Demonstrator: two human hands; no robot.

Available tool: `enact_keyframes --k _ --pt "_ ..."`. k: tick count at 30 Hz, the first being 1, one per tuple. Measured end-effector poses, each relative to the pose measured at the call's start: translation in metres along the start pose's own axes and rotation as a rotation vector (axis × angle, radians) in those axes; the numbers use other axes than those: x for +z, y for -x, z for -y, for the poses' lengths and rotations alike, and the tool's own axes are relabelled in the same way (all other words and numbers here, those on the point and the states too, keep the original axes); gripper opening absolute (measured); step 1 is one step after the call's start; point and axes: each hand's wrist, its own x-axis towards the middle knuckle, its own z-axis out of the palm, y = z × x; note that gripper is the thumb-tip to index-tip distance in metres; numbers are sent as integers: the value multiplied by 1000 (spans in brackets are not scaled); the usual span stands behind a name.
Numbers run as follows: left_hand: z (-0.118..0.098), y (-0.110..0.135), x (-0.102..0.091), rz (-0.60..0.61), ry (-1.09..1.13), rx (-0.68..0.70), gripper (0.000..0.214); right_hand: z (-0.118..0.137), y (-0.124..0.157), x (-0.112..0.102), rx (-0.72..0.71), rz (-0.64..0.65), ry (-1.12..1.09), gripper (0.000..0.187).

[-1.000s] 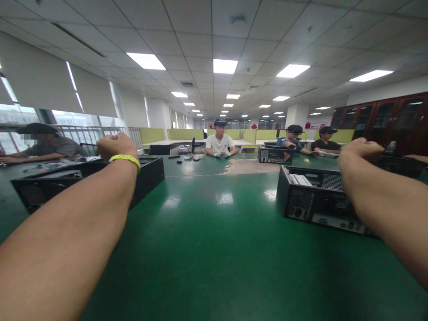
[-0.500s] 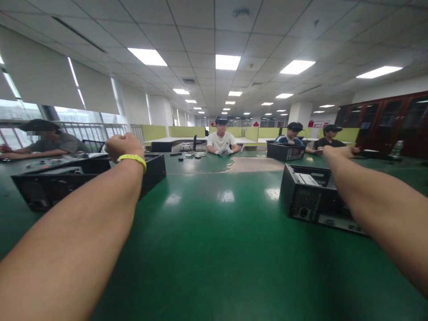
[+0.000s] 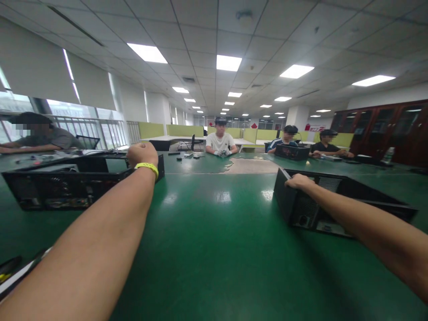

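Head view: right hand (image 3: 300,181) clamps computer case (image 3: 334,205) top edge, grip it squarely; left hand (image 3: 142,154) fisted, holding nothing.

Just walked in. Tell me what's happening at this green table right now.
A person seated at the green table stretches both arms out. The right hand rests on the near top corner of an open black computer case lying on the table. The left hand, with a yellow wristband, is closed in a fist near another open black case on the left; whether it touches it is unclear. Other people sit across the table and at far left.
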Motion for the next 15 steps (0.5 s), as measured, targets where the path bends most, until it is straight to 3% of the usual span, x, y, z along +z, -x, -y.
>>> enact_keyframes --k 3,6,9,12,15 --pt "-6 16 1 10 -40 -21 33 9 32 -7 -164 114 42 53" --pt "-11 38 4 69 -60 37 29 25 71 -10 -418 190 64 59" --pt "-9 52 6 120 -102 115 28 46 109 -8 -600 163 122 56" --pt "3 54 9 173 -192 187 33 61 135 -2 -609 58 211 52" --pt "28 56 18 286 -323 273 34 66 145 3 -578 -12 275 51"
